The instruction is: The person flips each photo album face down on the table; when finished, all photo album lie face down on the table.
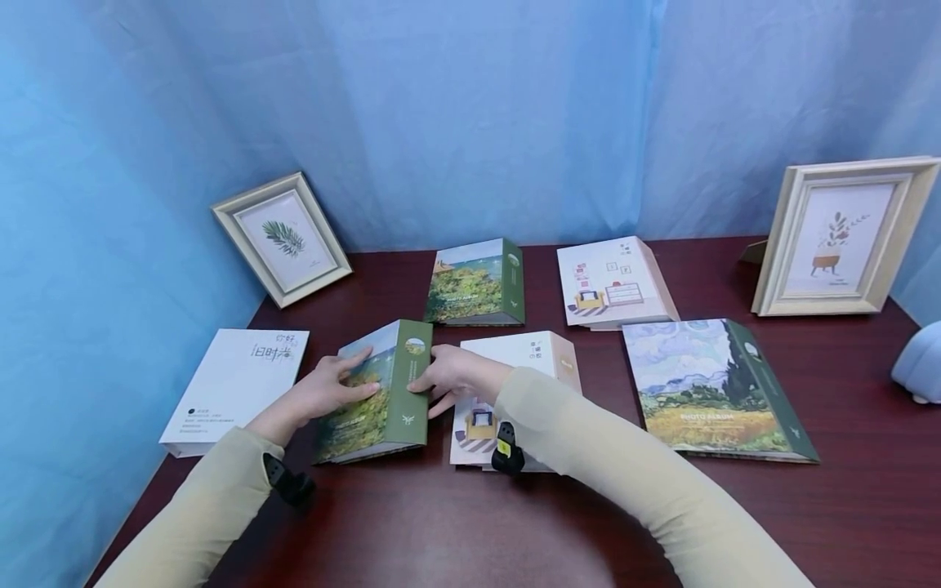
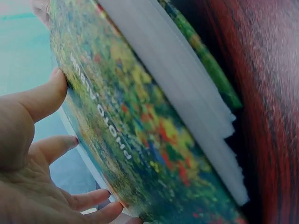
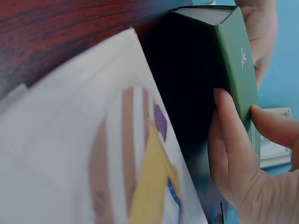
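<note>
A photo album (image 1: 360, 408) with a painted garden-and-sea cover and green spine lies tilted on the table, its spine side raised. My left hand (image 1: 331, 388) is at its left side, fingers spread and fairly straight, touching the cover. In the left wrist view, the thumb of the left hand (image 2: 18, 154) meets the album cover (image 2: 107, 102). At the spine, my right hand (image 1: 459, 371) pinches the album, thumb on the green spine (image 3: 238, 70) and fingers beneath. Just right of it lies a white album (image 1: 507, 351) with a furniture drawing, partly hidden by the right arm.
A white album (image 1: 235, 384) lies left. Behind are another garden album (image 1: 470, 286) and a furniture-print album (image 1: 617, 282). A wheat-field album (image 1: 706, 384) lies right. Picture frames (image 1: 283, 237) (image 1: 845, 237) stand at the back corners. A pale blue object (image 1: 919, 363) sits at the right edge.
</note>
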The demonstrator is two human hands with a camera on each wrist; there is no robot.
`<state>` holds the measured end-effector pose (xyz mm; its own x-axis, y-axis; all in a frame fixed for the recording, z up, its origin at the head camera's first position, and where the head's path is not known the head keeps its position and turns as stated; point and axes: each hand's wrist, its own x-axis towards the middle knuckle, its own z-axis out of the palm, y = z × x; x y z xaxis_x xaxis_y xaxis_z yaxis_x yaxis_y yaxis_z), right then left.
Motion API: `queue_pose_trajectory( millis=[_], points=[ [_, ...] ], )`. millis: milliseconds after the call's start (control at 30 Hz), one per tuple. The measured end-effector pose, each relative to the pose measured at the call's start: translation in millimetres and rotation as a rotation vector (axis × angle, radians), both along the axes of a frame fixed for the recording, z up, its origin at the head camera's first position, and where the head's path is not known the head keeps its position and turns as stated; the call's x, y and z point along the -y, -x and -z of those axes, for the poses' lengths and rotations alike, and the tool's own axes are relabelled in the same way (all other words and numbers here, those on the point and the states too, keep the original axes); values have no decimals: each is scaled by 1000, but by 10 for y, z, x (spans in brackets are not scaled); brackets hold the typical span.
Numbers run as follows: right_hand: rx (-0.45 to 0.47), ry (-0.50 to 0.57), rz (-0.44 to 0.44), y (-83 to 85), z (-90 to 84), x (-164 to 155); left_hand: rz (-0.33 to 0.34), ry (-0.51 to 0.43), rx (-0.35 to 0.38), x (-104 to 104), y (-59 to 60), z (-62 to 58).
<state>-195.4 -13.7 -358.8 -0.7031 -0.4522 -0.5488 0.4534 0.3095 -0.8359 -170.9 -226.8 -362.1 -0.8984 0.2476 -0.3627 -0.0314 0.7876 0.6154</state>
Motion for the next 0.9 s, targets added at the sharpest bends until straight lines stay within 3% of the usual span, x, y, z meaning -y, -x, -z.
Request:
queue_pose_trajectory(
  millis=[267,533,900],
  points=[
    [-4,-28,7,-36,105,54,-10,131,-64,1,-7,26],
    [-35,-104,-35,-43,109,64,15,200,-135,-39,-38,6],
    [-59,-113,-31,-74,58,50,4,221,-139,-44,-39,19]
  ],
)
